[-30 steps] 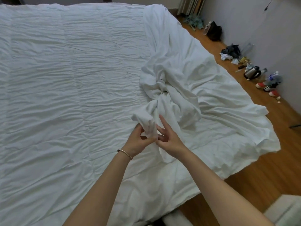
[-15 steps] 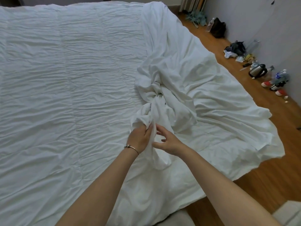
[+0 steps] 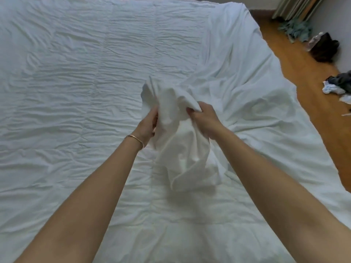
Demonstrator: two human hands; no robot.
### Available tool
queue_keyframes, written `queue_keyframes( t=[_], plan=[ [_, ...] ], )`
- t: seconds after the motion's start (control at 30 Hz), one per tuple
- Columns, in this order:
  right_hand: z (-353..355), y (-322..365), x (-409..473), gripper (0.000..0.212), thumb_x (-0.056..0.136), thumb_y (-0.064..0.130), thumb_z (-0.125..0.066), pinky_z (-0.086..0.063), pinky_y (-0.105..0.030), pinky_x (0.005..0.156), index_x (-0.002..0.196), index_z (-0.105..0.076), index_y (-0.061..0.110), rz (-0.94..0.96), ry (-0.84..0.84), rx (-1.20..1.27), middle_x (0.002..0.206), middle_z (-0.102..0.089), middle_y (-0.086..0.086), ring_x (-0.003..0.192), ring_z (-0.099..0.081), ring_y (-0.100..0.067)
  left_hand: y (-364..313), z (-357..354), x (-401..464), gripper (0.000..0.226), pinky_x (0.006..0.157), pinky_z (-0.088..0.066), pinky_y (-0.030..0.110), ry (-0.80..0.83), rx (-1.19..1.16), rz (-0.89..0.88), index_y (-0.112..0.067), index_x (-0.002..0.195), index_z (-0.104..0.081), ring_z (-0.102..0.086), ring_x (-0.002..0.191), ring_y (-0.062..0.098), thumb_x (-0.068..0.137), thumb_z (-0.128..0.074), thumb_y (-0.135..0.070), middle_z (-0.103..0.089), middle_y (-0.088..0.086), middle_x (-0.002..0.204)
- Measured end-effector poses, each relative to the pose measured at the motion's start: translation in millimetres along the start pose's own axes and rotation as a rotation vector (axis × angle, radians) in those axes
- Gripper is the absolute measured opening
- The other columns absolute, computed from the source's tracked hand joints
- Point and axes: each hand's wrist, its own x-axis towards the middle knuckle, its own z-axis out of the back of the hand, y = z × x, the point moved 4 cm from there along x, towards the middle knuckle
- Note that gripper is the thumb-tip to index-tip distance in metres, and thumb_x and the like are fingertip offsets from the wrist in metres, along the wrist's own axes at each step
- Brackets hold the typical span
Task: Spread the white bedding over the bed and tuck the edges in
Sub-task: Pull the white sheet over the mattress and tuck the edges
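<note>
A wide bed (image 3: 66, 82) fills the view, covered by a wrinkled white quilted layer. A loose white sheet (image 3: 237, 88) lies rumpled over the bed's right half and hangs past the right edge. Its bunched end is lifted above the bed between my hands. My left hand (image 3: 149, 126), with a thin bracelet on the wrist, grips the left side of the bunch. On the right, my right hand (image 3: 206, 118) pinches a fold of the same bunch. A loose flap hangs down between my forearms.
A wooden floor (image 3: 303, 73) runs along the bed's right side. On it by the wall lie a dark bag (image 3: 324, 47), a teal cloth heap (image 3: 296, 29) under curtains, and a pile of dark and white clothes (image 3: 338, 85).
Both hands have raised the bunched sheet end off the bed and drawn it up and apart. The view has shifted left and forward over the bed.
</note>
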Motion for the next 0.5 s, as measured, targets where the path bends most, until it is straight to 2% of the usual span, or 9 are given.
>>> queue_keyframes(
  t=[0.03,0.1,0.13,0.2,0.27,0.3,0.4,0.47,0.5],
  plan=[
    [3.3,5.8,17.9,0.015,0.094,0.019,-0.061,-0.050,-0.035,0.082,0.103,-0.068,0.009,0.022,0.095,0.001,0.099,-0.069,-0.008,0.092,-0.064,-0.024,8.4,1.7,1.7,0.043,0.055,-0.041,0.018,-0.056,0.059,0.018,-0.014,0.101,-0.065,-0.053,0.061,0.001,0.097,-0.041,-0.049,-0.060,0.009,0.078],
    [4.8,8.6,40.9,0.016,0.094,0.014,-0.061,-0.049,-0.022,0.074,0.106,-0.067,0.007,0.052,0.280,-0.116,0.093,-0.065,-0.003,0.087,-0.061,-0.017,28.5,7.4,6.3,0.025,0.054,-0.043,0.013,-0.149,0.174,0.055,-0.020,0.090,-0.061,-0.053,0.072,0.005,0.101,-0.039,-0.026,-0.061,0.001,0.084],
    [5.0,5.7,48.8,0.016,0.094,0.013,-0.061,-0.046,-0.014,0.066,0.107,-0.067,0.006,0.041,0.373,-0.220,0.089,-0.063,0.000,0.083,-0.058,-0.015,36.8,11.2,11.2,0.023,0.057,-0.044,0.013,-0.179,0.252,0.057,-0.023,0.089,-0.059,-0.056,0.080,0.011,0.101,-0.039,-0.019,-0.062,0.000,0.090],
    [8.8,-2.9,59.1,0.008,0.094,0.016,-0.062,-0.042,-0.009,0.057,0.099,-0.067,0.012,-0.016,0.479,-0.395,0.079,-0.059,0.005,0.076,-0.055,-0.013,55.9,16.9,26.8,0.024,0.077,-0.045,0.025,-0.155,0.435,0.057,-0.019,0.104,-0.062,-0.057,0.104,0.022,0.102,-0.039,-0.023,-0.062,0.007,0.115],
    [17.5,-11.5,73.0,0.008,0.094,0.016,-0.062,-0.046,-0.015,0.063,0.088,-0.064,0.021,-0.033,0.380,-0.328,0.081,-0.060,0.005,0.083,-0.058,-0.017,68.7,24.2,44.5,0.033,0.097,-0.036,0.033,-0.191,0.691,0.055,-0.013,0.129,-0.054,-0.046,0.126,0.028,0.101,-0.041,-0.027,-0.051,0.011,0.137],
    [21.7,-14.9,78.5,0.006,0.094,0.017,-0.061,-0.050,-0.019,0.071,0.093,-0.064,0.023,-0.036,0.287,-0.170,0.090,-0.062,0.003,0.092,-0.061,-0.019,72.7,25.3,52.1,0.041,0.103,-0.030,0.032,-0.249,0.774,0.050,-0.011,0.137,-0.046,-0.039,0.133,0.029,0.100,-0.044,-0.028,-0.044,0.011,0.145],
    [14.2,-32.9,71.3,0.035,0.098,0.034,-0.056,-0.051,-0.035,0.096,0.132,-0.048,0.030,-0.202,0.260,0.461,0.126,-0.056,0.005,0.117,-0.059,-0.019,88.8,23.2,65.0,0.061,0.109,-0.025,0.033,-0.296,0.822,0.066,-0.008,0.146,-0.033,-0.032,0.138,0.029,0.096,-0.053,-0.037,-0.035,0.013,0.151],
    [3.8,-61.5,52.4,0.044,0.095,0.045,-0.055,-0.047,-0.030,0.099,0.135,-0.049,0.027,-0.237,0.259,0.378,0.128,-0.058,0.009,0.116,-0.058,-0.011,106.0,28.4,66.3,0.073,0.106,-0.031,0.040,-0.351,0.795,0.204,-0.012,0.144,-0.034,-0.036,0.132,0.035,0.088,-0.056,-0.054,-0.039,0.016,0.145],
    [2.0,-78.4,36.5,0.035,0.096,0.046,-0.054,-0.047,-0.022,0.091,0.122,-0.058,0.023,-0.216,0.202,0.219,0.116,-0.062,0.010,0.105,-0.061,-0.007,115.9,30.0,60.9,0.080,0.106,-0.030,0.042,-0.397,0.776,0.301,-0.012,0.146,-0.030,-0.033,0.131,0.036,0.086,-0.054,-0.060,-0.034,0.016,0.144]
  ],
)
